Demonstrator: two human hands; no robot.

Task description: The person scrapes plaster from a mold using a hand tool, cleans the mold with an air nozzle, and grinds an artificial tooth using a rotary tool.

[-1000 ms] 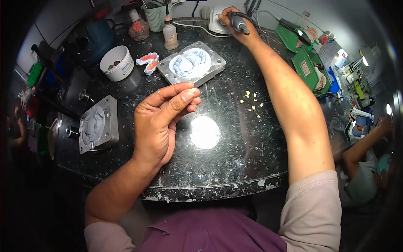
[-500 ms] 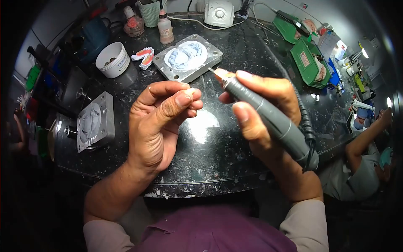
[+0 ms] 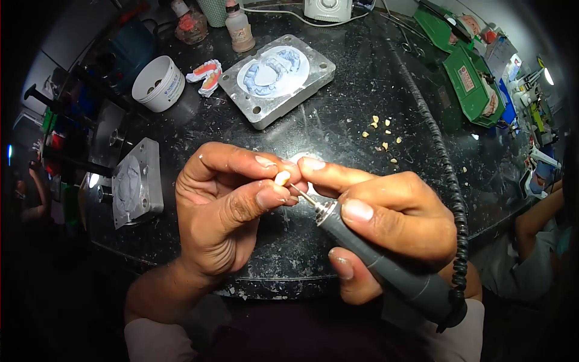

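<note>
My left hand pinches a small ivory artificial tooth between thumb and fingertips. My right hand is wrapped round a grey rotary handpiece, its cable trailing from the rear end. The thin metal bur at its front points at the tooth and lies close by it; whether they touch cannot be made out. My right index fingertip rests against the fingers of my left hand. Beyond the hands, a metal flask half holds plaster with a grey arch-shaped mould.
Several loose artificial teeth lie beyond my right hand. Another flask half stands at the left. A white tub, a pink denture on plaster, a bottle and green trays are farther back. A person's arm shows at right.
My right hand has brought the handpiece down and left, so the bur now meets the area of my left fingertips. The tooth in my left hand now shows clearly. The view has shifted slightly.
</note>
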